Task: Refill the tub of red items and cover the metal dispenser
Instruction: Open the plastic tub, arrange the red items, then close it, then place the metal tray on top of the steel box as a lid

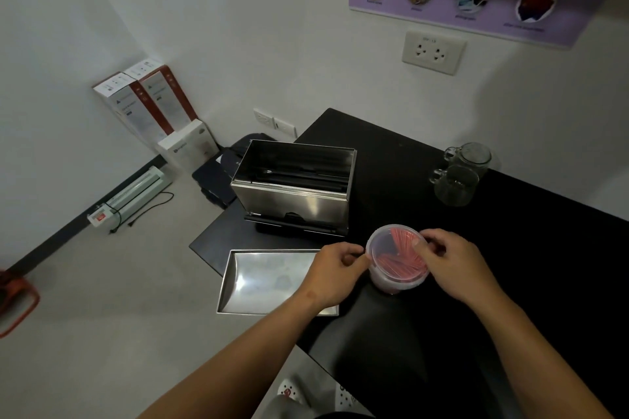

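Observation:
A clear round tub [391, 279] holding thin red sticks stands on the black table near its front. A clear lid [391, 250] lies on the tub's top. My left hand [335, 274] pinches the lid's left rim. My right hand [449, 260] holds the lid's right rim with the thumb on top. Behind the tub stands the open metal dispenser [296, 194], with dark straws lying inside it. Its metal cover [265, 279] lies upside down at the table's left edge, partly under my left wrist.
Two clear glass mugs [457, 177] stand at the back right of the black table [510, 248]. The wall with a socket [433, 52] is close behind. Boxes [149, 105] and a white laminator [132, 194] lie on the floor to the left.

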